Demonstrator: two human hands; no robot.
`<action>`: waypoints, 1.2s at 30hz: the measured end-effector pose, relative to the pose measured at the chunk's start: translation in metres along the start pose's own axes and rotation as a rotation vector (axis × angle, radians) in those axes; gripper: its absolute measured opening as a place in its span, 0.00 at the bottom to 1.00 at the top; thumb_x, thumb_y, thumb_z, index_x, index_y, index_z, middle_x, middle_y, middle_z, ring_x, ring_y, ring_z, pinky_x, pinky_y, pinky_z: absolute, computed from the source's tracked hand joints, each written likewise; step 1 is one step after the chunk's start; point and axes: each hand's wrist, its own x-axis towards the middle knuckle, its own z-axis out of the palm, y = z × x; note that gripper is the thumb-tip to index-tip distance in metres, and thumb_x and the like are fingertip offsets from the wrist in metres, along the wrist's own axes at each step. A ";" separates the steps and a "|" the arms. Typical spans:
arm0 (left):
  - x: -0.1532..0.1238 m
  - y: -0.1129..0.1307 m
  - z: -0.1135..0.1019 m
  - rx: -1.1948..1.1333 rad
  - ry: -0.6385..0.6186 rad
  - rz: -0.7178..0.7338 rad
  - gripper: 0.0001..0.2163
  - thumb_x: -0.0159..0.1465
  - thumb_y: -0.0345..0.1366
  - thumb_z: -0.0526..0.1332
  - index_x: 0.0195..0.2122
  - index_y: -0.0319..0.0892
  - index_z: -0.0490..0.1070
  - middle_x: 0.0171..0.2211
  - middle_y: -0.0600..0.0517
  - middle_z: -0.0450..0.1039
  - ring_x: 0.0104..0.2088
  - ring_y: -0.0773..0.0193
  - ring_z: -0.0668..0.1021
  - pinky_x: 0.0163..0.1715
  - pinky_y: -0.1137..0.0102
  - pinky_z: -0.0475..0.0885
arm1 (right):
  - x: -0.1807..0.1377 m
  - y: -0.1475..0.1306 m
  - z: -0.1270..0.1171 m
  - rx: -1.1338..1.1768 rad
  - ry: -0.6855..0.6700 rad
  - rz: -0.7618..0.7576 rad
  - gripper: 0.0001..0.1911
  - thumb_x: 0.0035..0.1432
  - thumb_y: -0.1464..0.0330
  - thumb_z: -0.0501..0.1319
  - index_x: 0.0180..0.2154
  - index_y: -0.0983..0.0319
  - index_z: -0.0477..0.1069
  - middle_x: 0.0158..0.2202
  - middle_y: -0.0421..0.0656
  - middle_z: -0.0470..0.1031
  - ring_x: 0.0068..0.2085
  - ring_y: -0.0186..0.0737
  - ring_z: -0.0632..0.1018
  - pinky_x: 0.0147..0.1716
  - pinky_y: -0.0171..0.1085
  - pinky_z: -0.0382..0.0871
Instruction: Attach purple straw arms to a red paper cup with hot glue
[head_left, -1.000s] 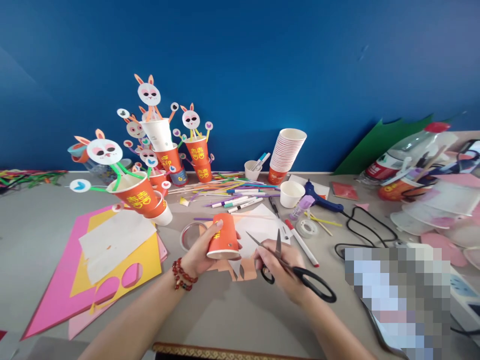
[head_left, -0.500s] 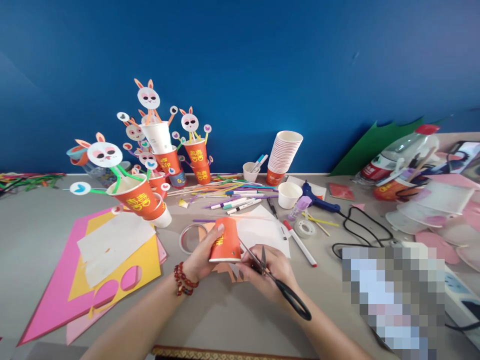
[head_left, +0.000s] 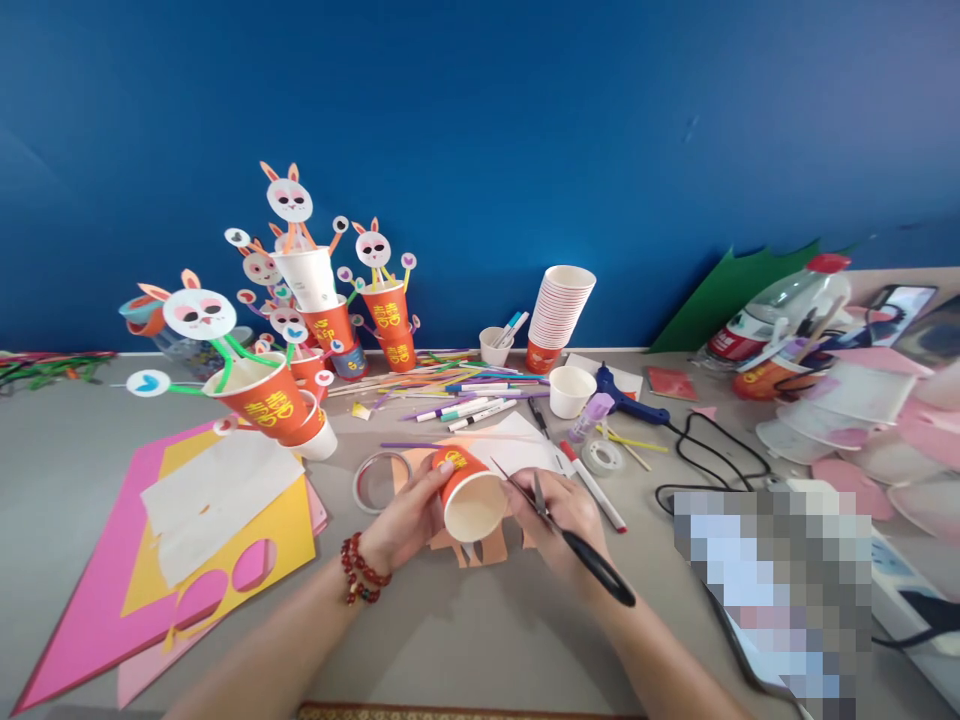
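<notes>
My left hand (head_left: 411, 515) is closed around a red paper cup (head_left: 455, 472) with yellow lettering. The cup lies tilted, and its white inside faces me. In my right hand (head_left: 564, 510) is a pair of scissors (head_left: 596, 565) with black handles; the blades point up and left, slightly parted, just right of the cup. Below the cup, cut orange paper (head_left: 480, 548) lies on the table. A roll of tape (head_left: 376, 482) rests beside my left hand, and white paper (head_left: 499, 445) lies behind the cup.
Rabbit-faced cup figures (head_left: 259, 400) stand at the left behind coloured paper sheets (head_left: 97, 600). A cup stack (head_left: 561, 310), markers (head_left: 596, 488) and a blue glue gun (head_left: 630, 398) are at the back. On the right are a bottle (head_left: 787, 305), a power strip (head_left: 892, 580) and a blurred-out device.
My left hand has turned the cup so its open mouth now faces me instead of downward. The scissors have come slightly away from the cup, and the whole view has shifted a little.
</notes>
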 end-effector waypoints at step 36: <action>-0.005 -0.017 0.000 0.069 -0.230 0.280 0.30 0.55 0.36 0.71 0.59 0.49 0.66 0.59 0.44 0.69 0.60 0.47 0.70 0.60 0.56 0.64 | -0.001 -0.009 0.003 0.601 0.100 0.426 0.18 0.64 0.56 0.57 0.26 0.61 0.69 0.20 0.39 0.72 0.23 0.34 0.72 0.23 0.33 0.66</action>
